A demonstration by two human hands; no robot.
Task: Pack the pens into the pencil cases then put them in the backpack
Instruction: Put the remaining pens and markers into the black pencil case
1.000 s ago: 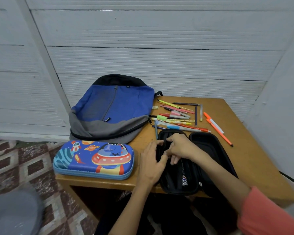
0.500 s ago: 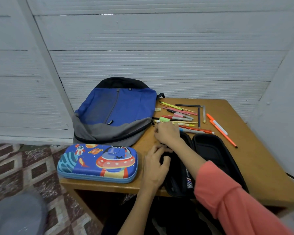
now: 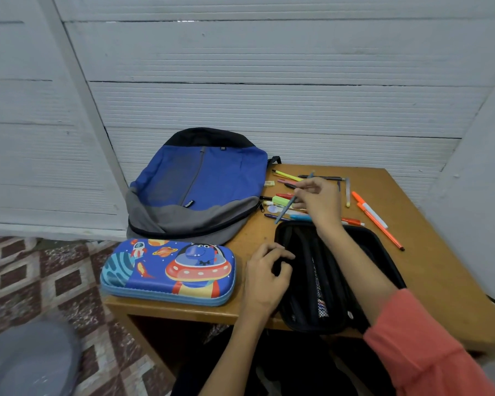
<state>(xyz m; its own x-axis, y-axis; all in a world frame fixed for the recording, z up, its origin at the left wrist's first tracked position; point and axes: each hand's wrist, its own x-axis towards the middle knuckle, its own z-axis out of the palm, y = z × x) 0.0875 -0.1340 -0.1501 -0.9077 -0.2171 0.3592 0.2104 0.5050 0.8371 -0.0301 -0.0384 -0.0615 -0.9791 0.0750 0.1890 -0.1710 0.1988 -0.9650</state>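
Observation:
An open black pencil case (image 3: 363,247) lies at the table's front edge, with a few pens in its left half. My left hand (image 3: 265,277) grips that case's left rim. Lifted just above the pile of loose pens (image 3: 286,200), my right hand (image 3: 319,200) pinches a grey-blue pen (image 3: 285,208), which slants down toward the case. A closed blue pencil case (image 3: 169,271) with a space cartoon lies at the front left. The blue and grey backpack (image 3: 200,187) lies flat behind it.
Two orange pens (image 3: 379,221) lie apart to the right of the pile. The wooden table (image 3: 440,270) stands against a white ribbed wall. A patterned tile floor (image 3: 40,281) shows on the left.
My right hand left the black case, reached into the pen pile and now lifts a grey-blue pen. My left hand stayed on the case's rim.

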